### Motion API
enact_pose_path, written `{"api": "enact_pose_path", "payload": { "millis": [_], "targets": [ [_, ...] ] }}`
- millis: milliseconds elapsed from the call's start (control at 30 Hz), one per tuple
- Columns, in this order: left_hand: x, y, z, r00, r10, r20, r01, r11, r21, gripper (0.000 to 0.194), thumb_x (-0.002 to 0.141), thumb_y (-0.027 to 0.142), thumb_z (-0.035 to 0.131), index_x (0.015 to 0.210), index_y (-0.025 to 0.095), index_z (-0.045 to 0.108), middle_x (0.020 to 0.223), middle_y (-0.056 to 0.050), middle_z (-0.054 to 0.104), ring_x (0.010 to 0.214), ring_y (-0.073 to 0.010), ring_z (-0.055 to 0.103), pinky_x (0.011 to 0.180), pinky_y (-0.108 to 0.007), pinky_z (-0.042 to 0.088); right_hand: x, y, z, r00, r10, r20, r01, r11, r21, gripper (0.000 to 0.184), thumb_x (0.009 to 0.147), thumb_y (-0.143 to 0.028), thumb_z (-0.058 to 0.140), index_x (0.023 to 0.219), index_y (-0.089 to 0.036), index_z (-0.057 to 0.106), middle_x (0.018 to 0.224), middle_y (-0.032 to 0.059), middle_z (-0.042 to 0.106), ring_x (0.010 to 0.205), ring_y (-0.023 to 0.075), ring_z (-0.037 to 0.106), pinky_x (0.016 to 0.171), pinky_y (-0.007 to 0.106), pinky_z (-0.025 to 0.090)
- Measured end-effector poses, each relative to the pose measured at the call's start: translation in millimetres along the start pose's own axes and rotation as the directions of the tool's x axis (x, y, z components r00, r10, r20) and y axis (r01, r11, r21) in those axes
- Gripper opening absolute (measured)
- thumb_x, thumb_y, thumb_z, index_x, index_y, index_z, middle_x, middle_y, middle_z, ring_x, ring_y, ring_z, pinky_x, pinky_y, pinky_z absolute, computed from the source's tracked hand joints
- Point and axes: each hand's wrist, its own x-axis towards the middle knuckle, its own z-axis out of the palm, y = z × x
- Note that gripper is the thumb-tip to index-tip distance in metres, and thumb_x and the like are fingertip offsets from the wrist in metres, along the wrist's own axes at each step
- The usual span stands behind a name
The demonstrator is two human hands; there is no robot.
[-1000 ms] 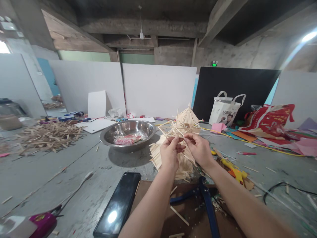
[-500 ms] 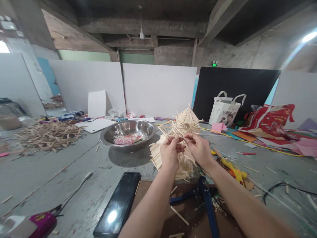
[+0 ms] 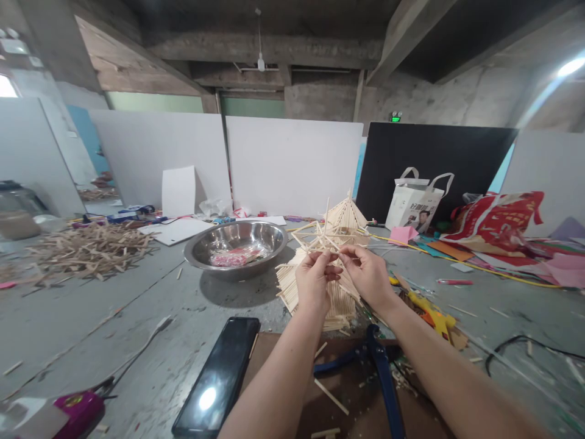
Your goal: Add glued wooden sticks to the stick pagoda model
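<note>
A model building of thin wooden sticks [image 3: 345,213], with a pointed, ribbed roof at its back, stands on the grey table in front of me. My left hand [image 3: 316,274] and my right hand [image 3: 365,271] meet at its upper front. Both pinch with thumb and fingertips at a thin wooden stick [image 3: 336,251] of the model, side by side and nearly touching. The fingers partly cover the stick and the part of the model behind them. Below my wrists, blue-handled cutters [image 3: 381,372] lie spread on a brown board [image 3: 269,372].
Left of the model stands a steel basin [image 3: 194,259] holding plastic packets. A black phone [image 3: 219,372] lies nearer me. A stick pile [image 3: 95,247] is far left, a purple-and-white tool [image 3: 77,408] lower left. A yellow glue gun [image 3: 432,311], cables and coloured paper lie right, near a white bag [image 3: 411,204].
</note>
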Motion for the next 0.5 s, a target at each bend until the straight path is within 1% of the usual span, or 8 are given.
{"api": "enact_pose_path", "payload": {
  "millis": [500],
  "targets": [
    [0.7, 0.1, -0.3, 1.000, -0.002, 0.004, 0.002, 1.000, -0.001, 0.026, 0.057, 0.031, 0.063, 0.067, 0.013, 0.047, 0.062, -0.002, 0.060, 0.039, -0.0075, 0.052, 0.038, -0.016, 0.036, 0.9, -1.2, -0.7, 1.000, 0.015, 0.006, -0.015, 1.000, -0.014, 0.014, 0.074, -0.025, 0.046, 0.080, -0.018, 0.057, 0.075, 0.0022, 0.064, 0.064, 0.0137, 0.059, 0.061, 0.024, 0.045]
  ]
}}
